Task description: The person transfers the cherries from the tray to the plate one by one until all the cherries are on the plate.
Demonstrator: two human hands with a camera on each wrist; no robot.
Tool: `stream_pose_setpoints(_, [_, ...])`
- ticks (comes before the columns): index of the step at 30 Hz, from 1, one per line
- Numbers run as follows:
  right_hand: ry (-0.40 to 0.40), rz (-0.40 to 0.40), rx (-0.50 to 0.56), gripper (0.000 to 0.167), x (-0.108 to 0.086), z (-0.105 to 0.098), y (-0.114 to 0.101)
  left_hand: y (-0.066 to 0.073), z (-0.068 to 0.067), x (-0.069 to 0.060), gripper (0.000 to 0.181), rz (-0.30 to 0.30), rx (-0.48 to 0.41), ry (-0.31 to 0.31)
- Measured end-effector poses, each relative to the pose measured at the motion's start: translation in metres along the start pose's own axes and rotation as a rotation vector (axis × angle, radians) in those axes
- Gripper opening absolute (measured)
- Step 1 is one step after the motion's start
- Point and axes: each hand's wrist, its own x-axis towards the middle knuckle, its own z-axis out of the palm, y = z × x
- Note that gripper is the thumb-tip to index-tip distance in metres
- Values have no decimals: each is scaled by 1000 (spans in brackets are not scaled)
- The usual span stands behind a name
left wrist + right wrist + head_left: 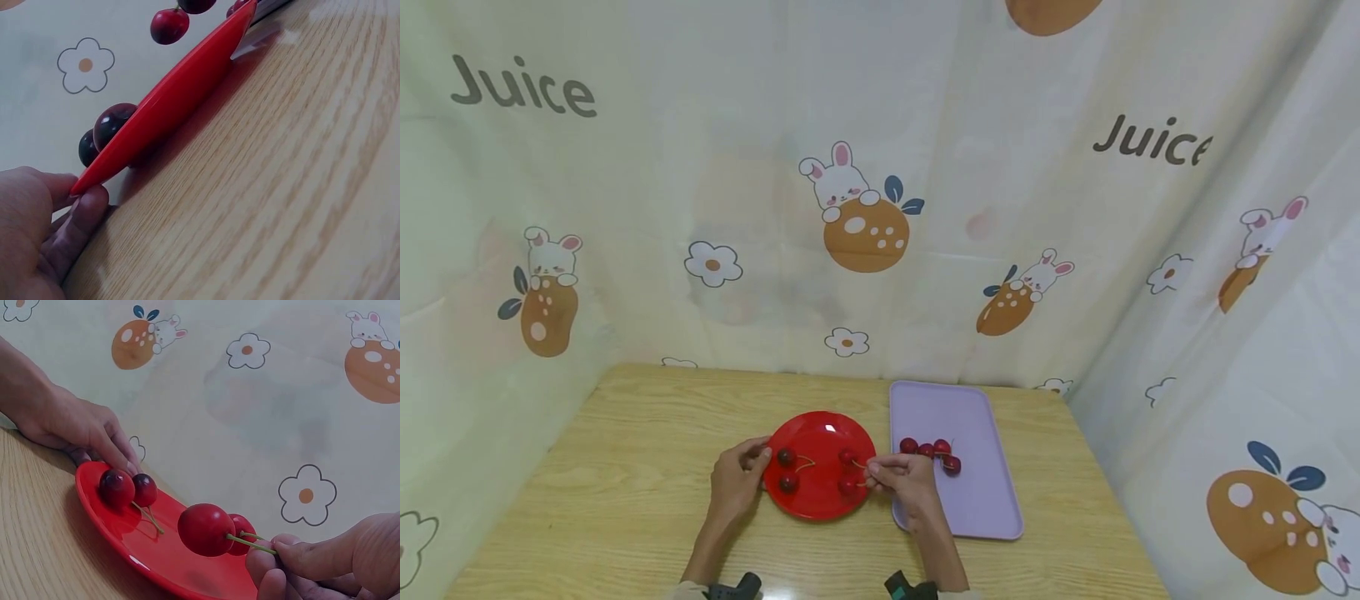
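Observation:
A red plate [817, 500] lies on the wooden table, two dark cherries [787, 482] with joined green stems on its left side. My left hand [736, 479] pinches the plate's left rim between thumb and fingers, as the left wrist view shows up close. With my right hand [904, 477] I pinch the green stems of two red cherries [206, 530] between thumb and forefinger. In the left wrist view these cherries [169, 26] hang above the plate's far side. Several more cherries [951, 465] sit on a lilac tray [981, 508], right of the plate.
The tray stands close beside the plate on the light wooden table [647, 467]. Behind the table and along its sides hangs a pale curtain [760, 100] printed with rabbits, fruit and flowers.

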Motion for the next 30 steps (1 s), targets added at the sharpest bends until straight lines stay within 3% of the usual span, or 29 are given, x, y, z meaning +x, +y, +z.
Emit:
stream_pose_setpoints(18, [-31, 1, 5, 29, 5, 13, -3, 1, -2, -2, 27, 22, 4, 19])
stream_pose_setpoints(26, [-89, -52, 11, 25, 11, 14, 1, -2, 1, 0, 28, 4, -7, 8])
stream_pose_setpoints(30, [-78, -26, -9, 24, 12, 16, 1, -2, 1, 1, 27, 14, 1, 17])
